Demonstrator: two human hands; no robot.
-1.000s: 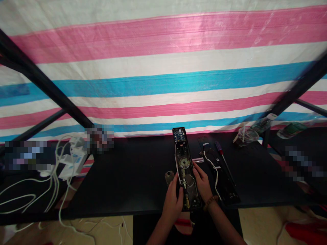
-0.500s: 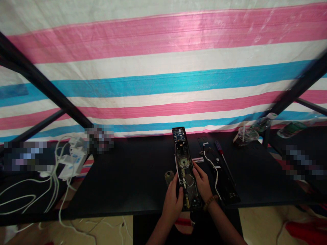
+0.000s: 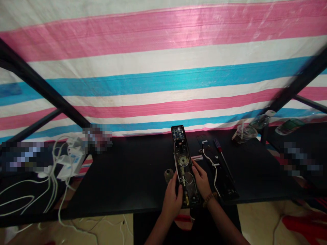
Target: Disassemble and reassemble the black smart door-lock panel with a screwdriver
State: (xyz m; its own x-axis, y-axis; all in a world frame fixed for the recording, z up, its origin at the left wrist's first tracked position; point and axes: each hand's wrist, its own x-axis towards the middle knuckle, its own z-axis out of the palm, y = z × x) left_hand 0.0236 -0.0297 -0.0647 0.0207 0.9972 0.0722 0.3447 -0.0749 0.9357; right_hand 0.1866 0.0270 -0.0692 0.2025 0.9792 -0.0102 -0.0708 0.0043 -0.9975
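Observation:
A long black electronic door lock housing point(image 3: 182, 149) lies open-side up at the table's front, showing a blue circuit board, a round part and thin wires. My left hand point(image 3: 173, 198) grips its left edge near the lower end, thumb over the rim. On the opposite edge, my right hand point(image 3: 201, 178) has its fingers around the side. A small dull metal part point(image 3: 168, 174) sits just left of the housing. To the right are a white cable point(image 3: 215, 175), a black panel point(image 3: 231, 193) and a screwdriver point(image 3: 218, 145) with a dark and red handle.
The black table point(image 3: 122, 177) stands before a striped tarp point(image 3: 163, 78). A plastic cup point(image 3: 245, 133) and a clear bottle point(image 3: 263, 119) are at the back right. White cables point(image 3: 52, 180) and adapters tangle at the left. Dark metal posts slope on both sides.
The view has shifted slightly, so the scene sits a little higher and further left. Both hands keep the same hold on the door lock housing.

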